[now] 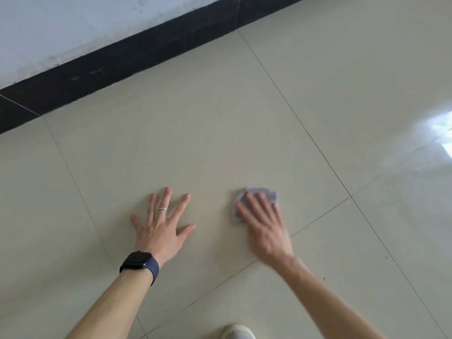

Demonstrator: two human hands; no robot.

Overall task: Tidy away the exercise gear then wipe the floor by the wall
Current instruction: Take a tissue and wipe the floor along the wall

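Note:
My right hand (265, 226) presses flat on a small pale grey-purple cloth (269, 195) that lies on the beige tiled floor (220, 118); the hand is blurred and covers most of the cloth. My left hand (161, 223) rests flat on the floor to the left, fingers spread, holding nothing. It wears a ring and a dark watch on the wrist. No exercise gear is in view.
A white wall (61, 28) with a black skirting board (122, 57) runs across the top left, well beyond the hands. A light shoe tip (238, 331) shows at the bottom edge. Glare from a window lies on the tiles at right.

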